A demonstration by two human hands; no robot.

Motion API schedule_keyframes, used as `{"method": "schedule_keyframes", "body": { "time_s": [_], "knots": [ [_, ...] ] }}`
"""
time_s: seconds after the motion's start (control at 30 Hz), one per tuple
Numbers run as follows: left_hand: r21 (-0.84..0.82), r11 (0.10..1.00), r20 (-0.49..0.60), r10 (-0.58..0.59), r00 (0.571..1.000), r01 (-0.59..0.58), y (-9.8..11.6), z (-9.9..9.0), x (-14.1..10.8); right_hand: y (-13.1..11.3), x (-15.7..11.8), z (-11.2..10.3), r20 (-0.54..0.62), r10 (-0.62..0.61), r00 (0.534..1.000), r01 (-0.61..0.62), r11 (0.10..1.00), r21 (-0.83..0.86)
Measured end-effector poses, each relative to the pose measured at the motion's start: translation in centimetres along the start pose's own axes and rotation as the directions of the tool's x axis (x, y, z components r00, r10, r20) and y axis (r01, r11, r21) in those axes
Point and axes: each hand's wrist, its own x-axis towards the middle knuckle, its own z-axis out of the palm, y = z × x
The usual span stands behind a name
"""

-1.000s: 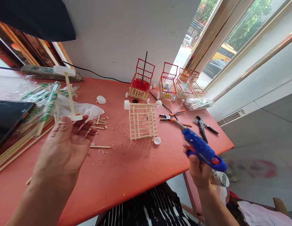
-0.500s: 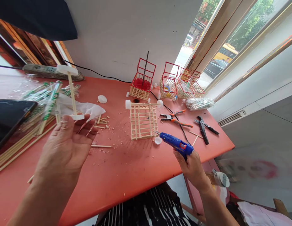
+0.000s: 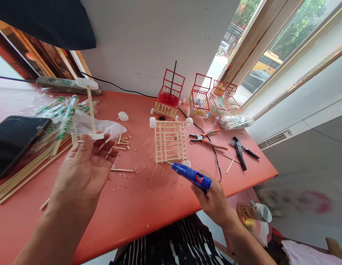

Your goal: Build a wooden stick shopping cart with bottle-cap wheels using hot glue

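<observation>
My left hand (image 3: 84,169) grips the lower white cap of a wheel axle (image 3: 91,110), a wooden stick with a white bottle cap at each end, held upright over the table. My right hand (image 3: 215,198) is closed around a blue glue gun (image 3: 191,175). Its nozzle points left, at the near edge of a small wooden-stick cart frame (image 3: 171,142); whether it touches cannot be made out. Two white cap wheels (image 3: 189,122) sit at the frame's far end. A loose white cap (image 3: 186,163) lies partly hidden behind the glue gun.
Orange-handled pliers (image 3: 205,138) and black cutters (image 3: 239,151) lie to the right. Finished stick carts (image 3: 168,105) with red frames stand by the wall. At left are a phone (image 3: 19,141), wrapped chopsticks (image 3: 64,121) and bare sticks (image 3: 30,171). A black cord crosses the orange table (image 3: 127,213).
My right hand has moved left with the glue gun, bringing the nozzle along the frame's near edge. My left hand still holds the axle upright. The view has shifted slightly.
</observation>
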Motion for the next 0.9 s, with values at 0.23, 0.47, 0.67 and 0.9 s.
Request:
{"method": "schedule_keyframes", "body": {
  "time_s": [0.23, 0.47, 0.67, 0.9],
  "knots": [
    [-0.002, 1.0, -0.005, -0.015, 1.0, 0.015, 0.2, 0.4, -0.4, -0.1, 0.5, 1.0, 0.02, 0.022, 1.0, -0.022, 1.0, -0.008],
    [-0.009, 0.999, -0.057, -0.049, 0.997, 0.048, 0.7, 1.4, -0.9, 0.0, 0.7, 1.4, 0.012, 0.028, 1.0, -0.028, 1.0, -0.001],
    [-0.005, 0.999, -0.073, -0.044, 0.996, 0.043, 0.8, 1.6, -0.9, 0.4, 0.9, 1.6, -0.004, -0.001, 1.0, 0.001, 1.0, -0.001],
    [-0.019, 0.999, -0.072, -0.039, 0.997, 0.038, 0.7, 1.5, -0.8, 0.1, 0.7, 1.5, 0.02, 0.007, 1.0, -0.008, 1.0, 0.023]
  ]
}}
